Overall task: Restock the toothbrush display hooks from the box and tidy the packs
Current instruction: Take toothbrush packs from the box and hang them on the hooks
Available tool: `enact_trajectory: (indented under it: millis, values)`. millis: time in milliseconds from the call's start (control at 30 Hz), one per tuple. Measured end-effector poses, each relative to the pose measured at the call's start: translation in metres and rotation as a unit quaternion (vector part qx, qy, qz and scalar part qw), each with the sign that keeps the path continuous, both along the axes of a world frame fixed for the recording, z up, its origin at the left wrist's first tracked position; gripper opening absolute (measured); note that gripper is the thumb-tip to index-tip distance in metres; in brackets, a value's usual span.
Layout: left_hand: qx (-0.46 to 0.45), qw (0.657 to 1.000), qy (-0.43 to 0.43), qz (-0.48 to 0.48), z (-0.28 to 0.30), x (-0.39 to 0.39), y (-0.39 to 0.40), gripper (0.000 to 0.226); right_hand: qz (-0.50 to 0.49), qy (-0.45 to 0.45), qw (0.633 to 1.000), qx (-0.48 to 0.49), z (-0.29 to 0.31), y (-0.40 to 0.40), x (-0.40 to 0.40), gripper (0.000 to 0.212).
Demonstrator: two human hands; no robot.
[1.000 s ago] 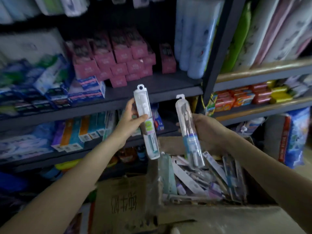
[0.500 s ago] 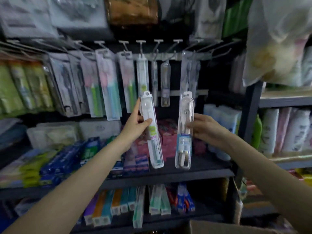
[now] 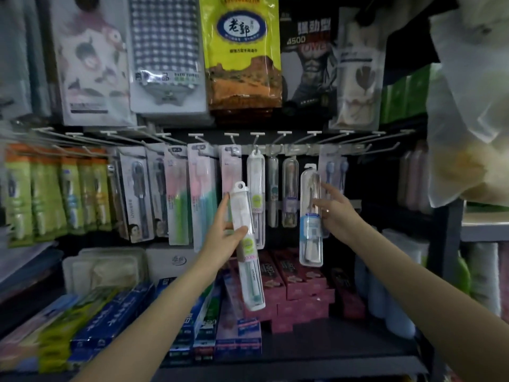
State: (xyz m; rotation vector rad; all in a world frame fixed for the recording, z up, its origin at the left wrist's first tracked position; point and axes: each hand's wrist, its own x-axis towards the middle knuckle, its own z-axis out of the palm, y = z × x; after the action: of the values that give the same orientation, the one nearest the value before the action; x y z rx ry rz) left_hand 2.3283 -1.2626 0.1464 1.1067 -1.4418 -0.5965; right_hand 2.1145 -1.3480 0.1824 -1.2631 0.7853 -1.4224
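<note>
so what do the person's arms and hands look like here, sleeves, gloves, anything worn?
Both forearms are bare right to the frame edge: no sleeves, gloves or watch in view. The left hand shows nothing worn. The right hand has a thin ring on one finger. No other markings are visible; the picture is dim and slightly blurred.

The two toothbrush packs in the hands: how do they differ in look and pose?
The left hand's pack has a green round sticker and tilts, its bottom swinging right. The right hand's pack has a blue label band and stands nearly upright, closer to the hooks. Both are clear, slim cases with a hang hole, not yet hung.
</note>
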Motion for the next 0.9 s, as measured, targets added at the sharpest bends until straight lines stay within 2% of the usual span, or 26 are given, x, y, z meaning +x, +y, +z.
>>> enact_trajectory:
  millis: [167, 367, 700, 900]
  values:
    - [0.002, 1.0, -0.01, 0.013, 0.003, 0.001, -0.004, 0.072, -0.031, -0.039, 0.998, -0.035, 0.018, -0.028, 0.016, 0.056]
    - [-0.005, 0.999, -0.025, 0.026, 0.002, 0.001, -0.017, 0.073, -0.022, 0.005, 0.999, -0.046, 0.018, -0.05, 0.016, 0.052]
    - [-0.008, 0.999, -0.036, 0.019, 0.0, -0.011, -0.03, 0.073, -0.072, 0.178, 0.976, -0.107, 0.018, -0.057, -0.003, 0.06]
    - [-0.012, 1.0, -0.014, 0.008, 0.003, -0.017, -0.032, 0.072, -0.141, 0.323, 0.924, -0.15, 0.025, -0.062, 0.0, 0.056]
